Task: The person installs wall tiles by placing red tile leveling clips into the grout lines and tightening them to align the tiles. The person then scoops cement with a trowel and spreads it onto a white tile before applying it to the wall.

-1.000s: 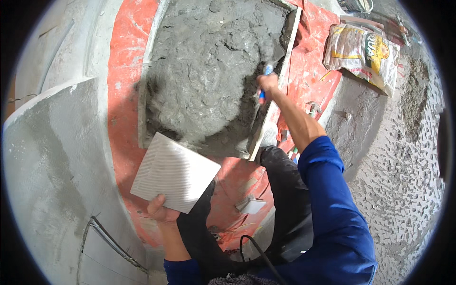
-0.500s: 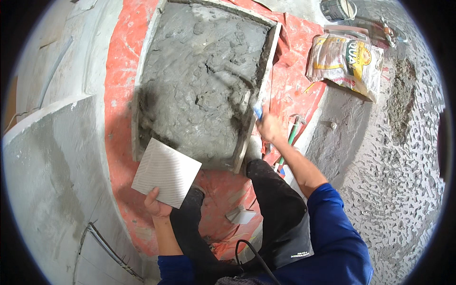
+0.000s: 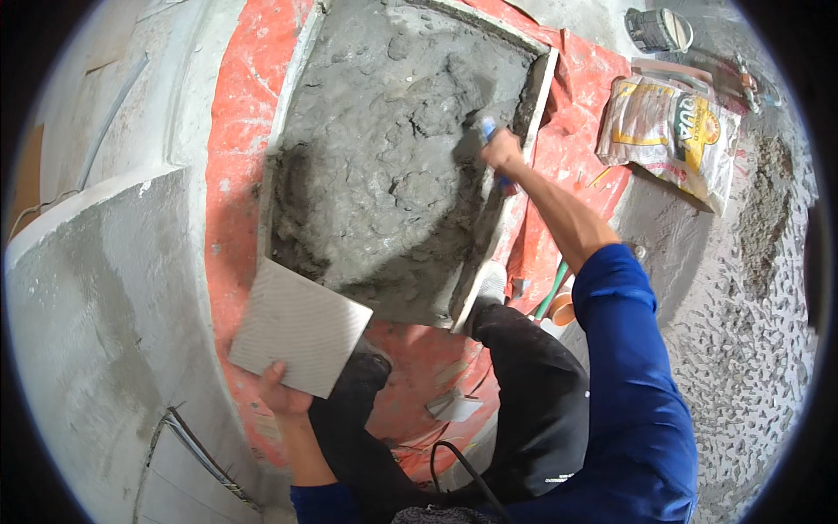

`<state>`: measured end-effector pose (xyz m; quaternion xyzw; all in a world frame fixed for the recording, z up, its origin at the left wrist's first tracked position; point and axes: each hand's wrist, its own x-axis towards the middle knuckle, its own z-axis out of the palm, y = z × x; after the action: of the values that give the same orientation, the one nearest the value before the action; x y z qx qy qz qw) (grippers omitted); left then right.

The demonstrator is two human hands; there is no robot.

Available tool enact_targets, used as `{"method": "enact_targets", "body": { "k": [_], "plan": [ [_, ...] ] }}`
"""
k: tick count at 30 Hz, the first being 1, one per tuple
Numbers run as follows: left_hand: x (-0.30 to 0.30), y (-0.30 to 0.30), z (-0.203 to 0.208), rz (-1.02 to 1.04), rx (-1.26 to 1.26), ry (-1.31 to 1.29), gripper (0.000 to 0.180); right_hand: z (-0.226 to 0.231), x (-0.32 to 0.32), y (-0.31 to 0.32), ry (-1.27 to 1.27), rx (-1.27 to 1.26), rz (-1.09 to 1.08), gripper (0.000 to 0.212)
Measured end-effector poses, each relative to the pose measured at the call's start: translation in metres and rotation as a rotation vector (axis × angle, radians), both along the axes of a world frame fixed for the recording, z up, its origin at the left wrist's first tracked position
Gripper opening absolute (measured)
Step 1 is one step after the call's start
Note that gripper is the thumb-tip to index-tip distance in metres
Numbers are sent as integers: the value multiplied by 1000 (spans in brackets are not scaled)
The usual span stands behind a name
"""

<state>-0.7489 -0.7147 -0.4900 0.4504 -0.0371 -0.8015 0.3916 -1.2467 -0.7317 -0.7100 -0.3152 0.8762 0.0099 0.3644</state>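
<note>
My left hand (image 3: 285, 395) grips the near corner of a square, pale tile (image 3: 301, 327), thumb on top of its finely ribbed face. The tile tilts over the near left corner of a wooden-sided mixing trough. Wet grey mortar (image 3: 375, 175) fills that trough, lumpy in the middle and smeared toward the edges. Over its right side, my right hand (image 3: 503, 153) is closed round the blue handle of a trowel (image 3: 487, 129). The trowel's blade blends into the grey mortar, so its outline is hard to make out.
Red plastic sheeting (image 3: 234, 148) lies under the trough. Tile offcuts (image 3: 454, 405) rest between my legs. To the right are a green-handled tool (image 3: 553, 290), an orange round thing (image 3: 562, 308) and a printed bag (image 3: 668, 131). A bucket (image 3: 659, 31) stands farther back; a rough mortar-covered surface (image 3: 742, 349) spreads right.
My right hand with the trowel has moved from the trough's right edge farther away, over the mortar. The tile has shifted slightly left and down. The whole view has shifted a little.
</note>
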Motion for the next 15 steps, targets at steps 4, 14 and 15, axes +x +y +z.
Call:
{"method": "enact_targets", "body": {
  "k": [4,14,15],
  "plan": [
    [-21,-24,2,3,-84,-66,67,22,83,28,-96,13,117,39],
    [11,-62,-17,13,-256,-129,60,116,-4,83,204,140,426,21],
    [17,-62,-15,28,-282,-149,60,114,-10,73,241,74,462,19]
  ]
}}
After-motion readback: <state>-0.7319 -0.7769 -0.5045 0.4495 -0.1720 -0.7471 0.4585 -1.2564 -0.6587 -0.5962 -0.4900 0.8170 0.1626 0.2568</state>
